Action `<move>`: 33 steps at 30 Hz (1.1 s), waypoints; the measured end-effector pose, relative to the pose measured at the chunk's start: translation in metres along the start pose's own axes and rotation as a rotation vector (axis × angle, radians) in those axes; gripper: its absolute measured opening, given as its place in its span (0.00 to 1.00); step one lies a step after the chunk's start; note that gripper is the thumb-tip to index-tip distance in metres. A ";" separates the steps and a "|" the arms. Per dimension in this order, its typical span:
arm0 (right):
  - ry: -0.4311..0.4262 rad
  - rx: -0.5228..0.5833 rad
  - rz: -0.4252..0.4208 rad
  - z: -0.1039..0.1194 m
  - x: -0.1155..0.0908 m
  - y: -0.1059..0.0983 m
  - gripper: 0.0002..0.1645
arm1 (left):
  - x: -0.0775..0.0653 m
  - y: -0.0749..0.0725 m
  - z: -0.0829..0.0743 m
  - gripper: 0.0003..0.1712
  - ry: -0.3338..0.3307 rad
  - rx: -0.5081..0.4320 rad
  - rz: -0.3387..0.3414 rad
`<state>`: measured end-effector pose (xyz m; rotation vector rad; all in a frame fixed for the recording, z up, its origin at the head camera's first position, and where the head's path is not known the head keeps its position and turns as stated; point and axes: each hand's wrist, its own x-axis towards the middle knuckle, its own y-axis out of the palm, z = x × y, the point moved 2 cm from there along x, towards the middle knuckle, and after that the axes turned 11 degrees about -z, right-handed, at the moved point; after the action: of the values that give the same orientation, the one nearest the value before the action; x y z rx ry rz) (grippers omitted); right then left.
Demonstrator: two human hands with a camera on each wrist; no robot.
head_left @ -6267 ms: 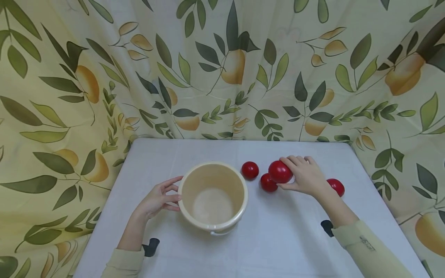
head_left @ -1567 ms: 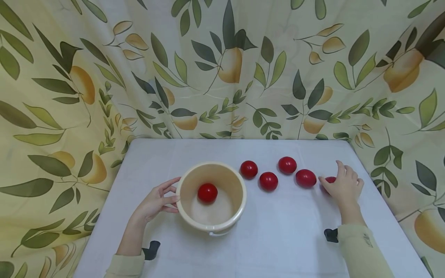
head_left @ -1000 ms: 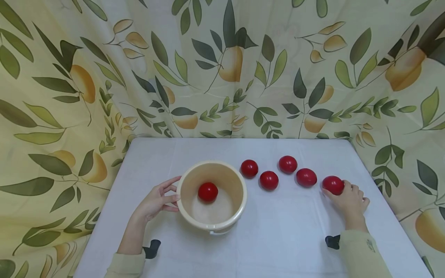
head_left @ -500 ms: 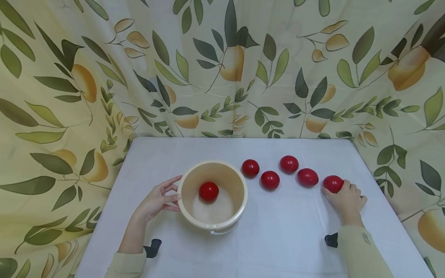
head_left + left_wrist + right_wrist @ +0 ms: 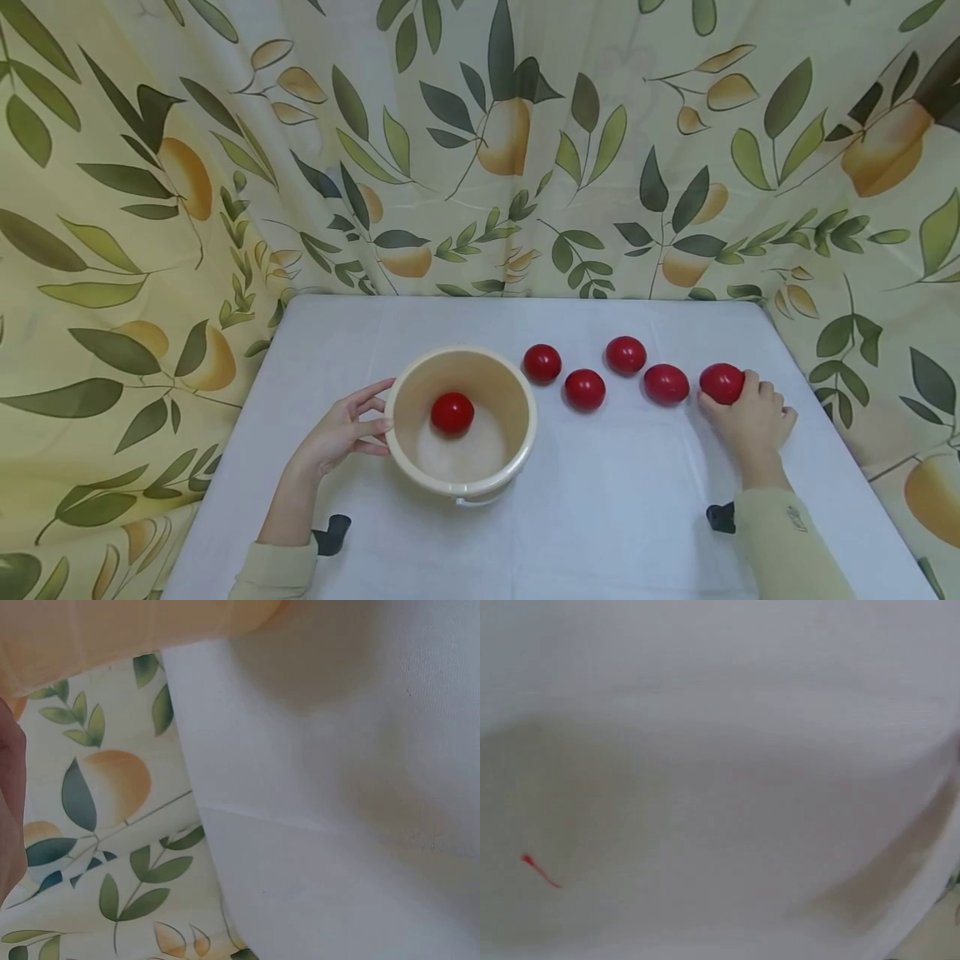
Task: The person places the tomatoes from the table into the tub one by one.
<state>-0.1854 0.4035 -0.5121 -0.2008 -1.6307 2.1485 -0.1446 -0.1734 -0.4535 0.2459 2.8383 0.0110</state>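
A cream bucket (image 5: 465, 490) stands upright in the head view, one glossy red ball (image 5: 452, 414) lying inside it. My left hand (image 5: 341, 429) touches the bucket's left outer side with fairly straight fingers and thumb at the rim. On the far right, my right hand (image 5: 750, 421) grips another red ball (image 5: 722, 382), thumb on its near side. The far fingers are hidden. In the left wrist view, the bucket's wall (image 5: 135, 626) fills the top and part of my left hand (image 5: 10, 802) shows at the left edge.
Several red balls (image 5: 585, 390) lie between the bucket and my right hand on the white-covered table (image 5: 570, 517). Behind hangs a leaf-and-fruit patterned curtain (image 5: 450, 208). A tiny red thread-like strip (image 5: 540, 871) shows in the right wrist view.
A ball has come into the bucket since the oldest frame. My right hand has moved right, taken hold of the rightmost ball and shifted it slightly away. My left hand stays put.
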 end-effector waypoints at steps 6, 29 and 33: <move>-0.110 0.000 -0.097 0.041 0.011 -0.027 0.53 | 0.000 0.000 0.000 0.37 0.000 0.001 0.000; -0.921 0.149 -0.341 0.252 -0.063 -0.074 0.50 | 0.000 0.000 -0.001 0.38 0.005 -0.007 0.002; -1.056 0.189 -0.305 0.279 -0.082 -0.066 0.48 | 0.000 0.000 -0.001 0.38 0.004 -0.006 -0.006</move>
<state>-0.1982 0.1376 -0.3787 1.3501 -1.7167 2.2372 -0.1447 -0.1732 -0.4520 0.2361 2.8421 0.0189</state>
